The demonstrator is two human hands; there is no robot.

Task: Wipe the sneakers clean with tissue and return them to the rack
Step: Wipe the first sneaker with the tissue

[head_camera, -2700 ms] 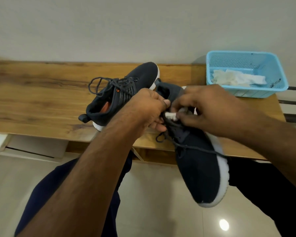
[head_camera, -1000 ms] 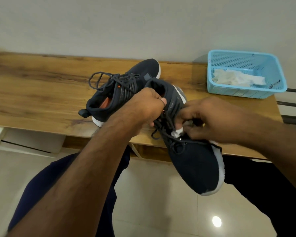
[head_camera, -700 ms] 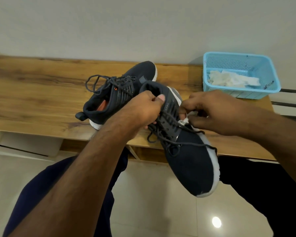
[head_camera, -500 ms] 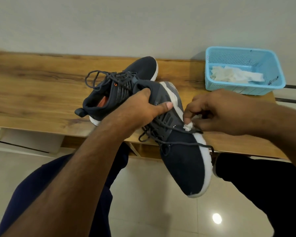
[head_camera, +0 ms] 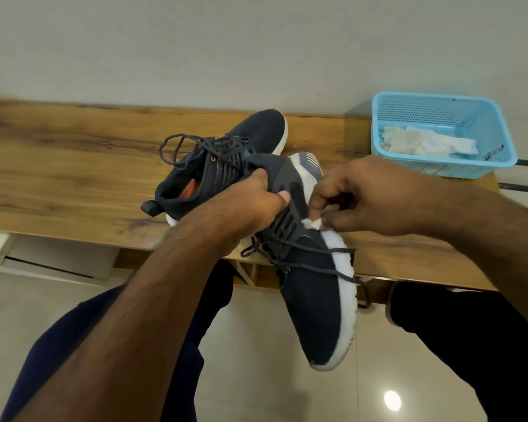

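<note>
Navy sneaker (head_camera: 311,287) sits in the left hand's (head_camera: 244,208) closed grip; the right hand (head_camera: 366,199) pinches tissue (head_camera: 311,223) against its sole.

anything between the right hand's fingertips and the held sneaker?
Yes. In the head view the right hand pinches a small wad of white tissue against the held sneaker, where upper meets white sole.

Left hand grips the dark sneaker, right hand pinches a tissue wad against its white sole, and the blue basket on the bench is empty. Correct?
Not quite: the head view shows the blue basket holds crumpled white tissues. The rest stands.
</note>
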